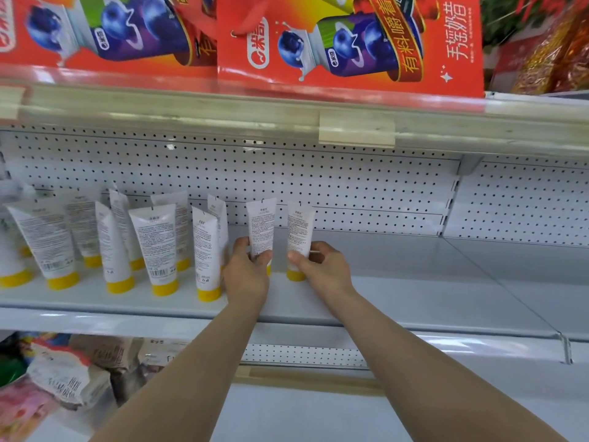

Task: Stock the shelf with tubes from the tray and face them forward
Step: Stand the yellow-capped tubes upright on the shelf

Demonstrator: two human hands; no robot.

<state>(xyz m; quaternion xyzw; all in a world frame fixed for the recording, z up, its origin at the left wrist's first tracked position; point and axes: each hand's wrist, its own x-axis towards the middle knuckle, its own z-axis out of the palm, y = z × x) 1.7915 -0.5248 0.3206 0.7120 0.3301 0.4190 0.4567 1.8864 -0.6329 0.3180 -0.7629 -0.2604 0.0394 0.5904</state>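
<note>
Two white tubes with yellow caps stand cap-down near the middle of the grey shelf (414,301). My left hand (247,271) grips the left tube (262,226) low on its body. My right hand (322,266) grips the right tube (300,226) just above its yellow cap. Both tubes show small printed text toward me. A row of several more tubes (156,247) stands cap-down to the left, some leaning. No tray is in view.
A white pegboard back wall (350,186) closes the shelf behind. Red drink cartons (350,43) sit on the shelf above, with a price-tag holder (357,129) on its edge. Bagged goods (63,371) lie on the lower shelf at left. Bare shelf stretches to the right.
</note>
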